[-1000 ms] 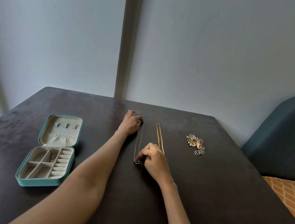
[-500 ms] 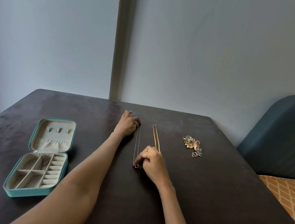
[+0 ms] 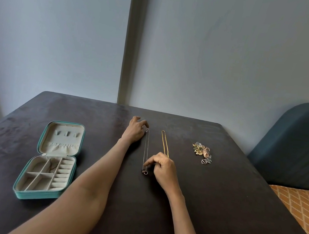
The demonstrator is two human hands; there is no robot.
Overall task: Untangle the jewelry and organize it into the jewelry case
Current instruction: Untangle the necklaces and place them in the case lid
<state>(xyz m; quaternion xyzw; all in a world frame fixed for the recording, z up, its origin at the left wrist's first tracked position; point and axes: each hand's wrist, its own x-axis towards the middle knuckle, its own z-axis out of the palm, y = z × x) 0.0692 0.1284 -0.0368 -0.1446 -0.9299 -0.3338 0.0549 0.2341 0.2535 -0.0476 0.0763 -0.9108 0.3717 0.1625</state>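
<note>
The silver chain (image 3: 146,150) is laid straight on the bench (image 3: 217,202), doubled into a narrow loop whose long axis runs away from the person, with a small ring pendant (image 3: 145,172) at the near end. Its far end is pinned or pinched at the fingertips of the left hand (image 3: 135,130), whose fingers are curled over that end. The near part, just above the pendant, is touched by the index finger of the right hand (image 3: 163,168), the other fingers being curled in; whether the chain is truly pinched there cannot be told. The chain thus lies between the two hands, and the right hand is nearer the pendant.

Just to the right, the gold chain (image 3: 164,142) is laid parallel, apart from the silver one, its near end hidden behind the right hand. Farther right, well apart, a cluster (image 3: 202,152) of mixed small pieces is heaped, seemingly not yet sorted.

The case (image 3: 47,162) is open at the left of the bench, beyond the left forearm, its compartments mostly bare. A move to the case is judged to have to pass over or round that forearm. A blue chair (image 3: 292,145) is seen at the right.
</note>
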